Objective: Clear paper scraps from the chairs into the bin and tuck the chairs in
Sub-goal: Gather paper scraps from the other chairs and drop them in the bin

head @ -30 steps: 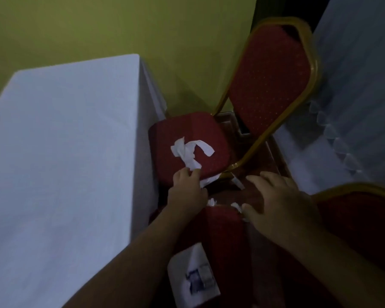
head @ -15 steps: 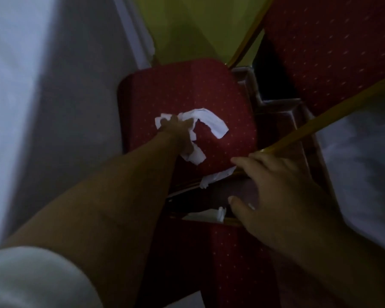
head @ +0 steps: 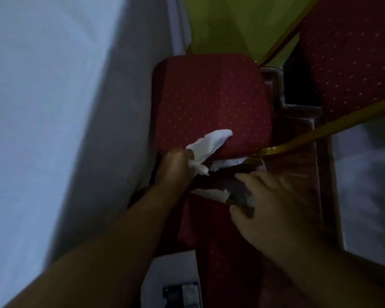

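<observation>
- Scraps (head: pixel 211 142): in the head view, your left hand (head: pixel 176 167) has its fingers (head: pixel 188 155) closed round a crumpled white bunch at the near edge of the red seat (head: pixel 211 96). The bunch sticks up and to the right out of your grip.
- Half a second ago those scraps lay spread over the middle of the seat under your fingertips. Now they are gathered and lifted, and the rest of the cushion looks bare.
- That seat looks nearly done, but not the job.
- One loose piece (head: pixel 226 162) lies at the seat's near edge, just under the gold frame (head: pixel 320 132).
- Another piece (head: pixel 211 193) sits lower, on the edge of the nearer red surface, between your two hands.
- Your right hand (head: pixel 273 210) is open with fingers spread, palm down. It hovers just beside that lower piece and holds nothing that I can make out.
- A small white bit shows by its thumb; I cannot tell whether it is touched.
- No bin is in view, so the held bunch has yet to go anywhere.
- The white table (head: pixel 53 107) runs along your left, close to the chair, which is not yet tucked in.
</observation>
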### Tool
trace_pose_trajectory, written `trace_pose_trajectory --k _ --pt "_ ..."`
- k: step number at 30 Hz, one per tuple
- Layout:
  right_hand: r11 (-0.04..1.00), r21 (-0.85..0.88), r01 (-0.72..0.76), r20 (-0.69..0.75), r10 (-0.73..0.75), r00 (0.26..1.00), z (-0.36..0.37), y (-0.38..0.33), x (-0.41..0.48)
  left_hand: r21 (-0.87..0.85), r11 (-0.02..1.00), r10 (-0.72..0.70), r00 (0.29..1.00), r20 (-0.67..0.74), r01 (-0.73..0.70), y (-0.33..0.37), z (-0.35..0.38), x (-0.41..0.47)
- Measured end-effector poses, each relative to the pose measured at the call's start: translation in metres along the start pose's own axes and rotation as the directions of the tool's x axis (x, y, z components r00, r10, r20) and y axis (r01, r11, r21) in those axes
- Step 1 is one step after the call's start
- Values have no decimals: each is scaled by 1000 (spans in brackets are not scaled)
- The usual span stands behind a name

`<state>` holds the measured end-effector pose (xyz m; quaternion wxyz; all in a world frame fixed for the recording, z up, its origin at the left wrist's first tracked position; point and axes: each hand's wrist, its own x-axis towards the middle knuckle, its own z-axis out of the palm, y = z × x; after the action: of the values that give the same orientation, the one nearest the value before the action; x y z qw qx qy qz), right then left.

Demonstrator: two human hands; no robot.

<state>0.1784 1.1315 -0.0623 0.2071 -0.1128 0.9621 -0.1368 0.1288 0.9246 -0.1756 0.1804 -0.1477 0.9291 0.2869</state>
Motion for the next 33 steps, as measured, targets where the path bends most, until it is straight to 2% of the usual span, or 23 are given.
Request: trace_pose_trajectory --k 5,8,10,12,15,20,22,24,26,30,33 --pt "997 -12 72 175 -69 982 37 -27 -54 -104 992 -96 967 -235 74 -37 -1 -130" --pt "990 -16 137 243 -129 961 75 -40 -85 -235 961 -233 890 -393 148 -62 8 -203" --pt "987 -4 161 300 -153 942 105 -48 -102 -258 940 -320 843 -433 224 -78 21 -247" --pt "982 -7 186 341 -173 924 137 -53 -116 -266 930 -352 829 -435 255 -92 36 -284" --pt "969 -44 243 392 -207 896 180 -61 -123 -270 937 -323 844 -428 222 -115 65 -326" --pt "843 -348 410 545 -174 820 234 -66 -114 -270 937 -318 859 -402 220 -151 112 -360" --pt "813 -399 424 521 -179 835 245 -66 -121 -285 933 -325 857 -399 221 -159 126 -368" --pt "805 -371 464 433 -292 853 253 -65 -133 -321 920 -346 850 -396 225 -163 134 -378" --pt "798 -294 527 372 -412 832 258 -61 -148 -331 918 -343 856 -387 218 -162 139 -387" --pt "819 -245 518 382 -410 828 262 -57 -170 -313 916 -353 878 -324 253 -158 140 -408" --pt "831 -245 499 379 -392 839 246 -57 -199 -306 917 -356 872 -335 256 -146 139 -441"
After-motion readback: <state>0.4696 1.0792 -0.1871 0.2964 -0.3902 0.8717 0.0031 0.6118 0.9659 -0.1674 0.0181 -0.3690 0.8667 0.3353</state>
